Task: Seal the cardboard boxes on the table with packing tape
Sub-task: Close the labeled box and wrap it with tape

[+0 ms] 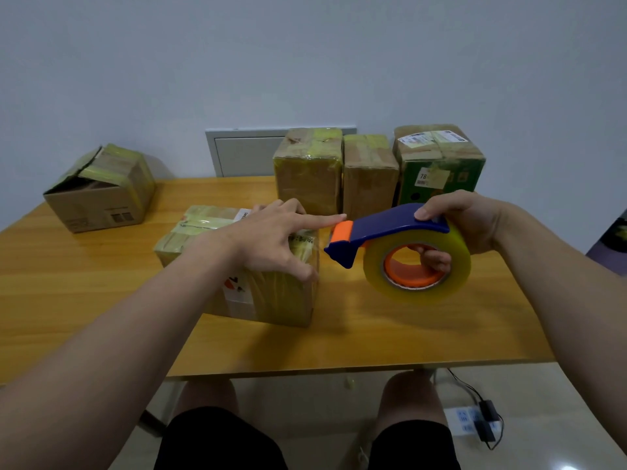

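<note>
A tape-wrapped cardboard box (203, 239) lies in the middle of the wooden table (101, 300). My left hand (271, 239) rests over its right top edge, fingers spread, the index finger stretched out towards the dispenser's orange tip. My right hand (464, 225) grips a blue and orange tape dispenser (390, 232) with its roll of clear tape (417, 266), held in the air just right of the box. A thin strand of tape seems to run from the dispenser to the box.
Three taped boxes stand in a row at the back: one (307, 171), a second (369, 174) and a green-sided one (439, 164). A box with a loose flap (101, 188) sits at the far left. My knees and a cable with a plug (485, 422) show below the table.
</note>
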A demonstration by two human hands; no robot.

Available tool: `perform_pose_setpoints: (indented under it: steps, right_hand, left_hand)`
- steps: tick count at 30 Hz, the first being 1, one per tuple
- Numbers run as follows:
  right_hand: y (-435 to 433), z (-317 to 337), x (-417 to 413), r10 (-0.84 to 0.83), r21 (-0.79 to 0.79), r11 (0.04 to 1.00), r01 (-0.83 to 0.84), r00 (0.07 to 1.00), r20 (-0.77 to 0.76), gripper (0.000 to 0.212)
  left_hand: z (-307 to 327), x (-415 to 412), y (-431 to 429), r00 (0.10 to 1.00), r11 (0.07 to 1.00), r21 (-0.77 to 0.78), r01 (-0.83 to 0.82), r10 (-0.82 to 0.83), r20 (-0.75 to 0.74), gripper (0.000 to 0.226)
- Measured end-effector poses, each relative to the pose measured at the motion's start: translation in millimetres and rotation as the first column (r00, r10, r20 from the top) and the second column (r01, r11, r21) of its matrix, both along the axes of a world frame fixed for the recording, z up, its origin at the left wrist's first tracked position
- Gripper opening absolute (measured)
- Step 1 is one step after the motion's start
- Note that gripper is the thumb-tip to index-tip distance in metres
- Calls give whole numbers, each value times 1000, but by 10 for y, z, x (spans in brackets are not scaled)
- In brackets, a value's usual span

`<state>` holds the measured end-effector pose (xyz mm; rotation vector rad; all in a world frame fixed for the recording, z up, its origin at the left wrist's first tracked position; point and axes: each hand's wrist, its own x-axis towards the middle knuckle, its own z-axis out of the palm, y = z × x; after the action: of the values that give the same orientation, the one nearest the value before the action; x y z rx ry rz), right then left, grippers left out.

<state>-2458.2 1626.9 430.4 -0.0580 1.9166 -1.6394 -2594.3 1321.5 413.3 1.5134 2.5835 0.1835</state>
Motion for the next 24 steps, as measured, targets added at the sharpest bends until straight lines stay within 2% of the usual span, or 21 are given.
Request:
perform_pose_setpoints:
  steps: [2, 4, 6, 10, 14, 16, 20, 24]
  right_hand:
    - [-26, 50, 14, -16, 31, 999, 16, 1000, -12, 57]
    - [-30, 89, 40, -40, 28, 999, 40, 999, -26, 80]
    - [-47, 131, 49, -60, 52, 997, 62, 998, -33, 87]
    - [-115, 241, 35, -80, 113, 990, 83, 996, -23, 72]
    - [-323, 338, -21, -73, 230, 970, 72, 997, -1, 39]
    - [-436, 417, -103, -69, 290, 955, 65, 998, 4, 38]
    - [-591, 625, -266, -61, 401, 916, 35, 997, 52, 58]
    - [-749, 793, -372, -46, 473, 881, -19, 991, 125, 41]
  left_hand:
    - [-17, -4, -3, 1000, 1000, -13, -5, 5, -23, 95]
    - [-19, -13, -3, 1000, 1000, -24, -9, 9, -30, 98]
    - [-19, -7, -3, 999, 999, -30, -17, 16, -28, 99]
    - [-17, 2, -4, 999, 999, -42, -32, 31, -22, 100]
    - [-2, 33, 1, 999, 999, -26, -35, 34, -23, 105]
    - [-2, 50, 3, 999, 999, -20, -34, 34, -14, 107]
    - [19, 58, 7, 999, 999, -11, -40, 40, 15, 108]
    - [26, 69, 11, 998, 998, -28, -58, 59, 30, 104]
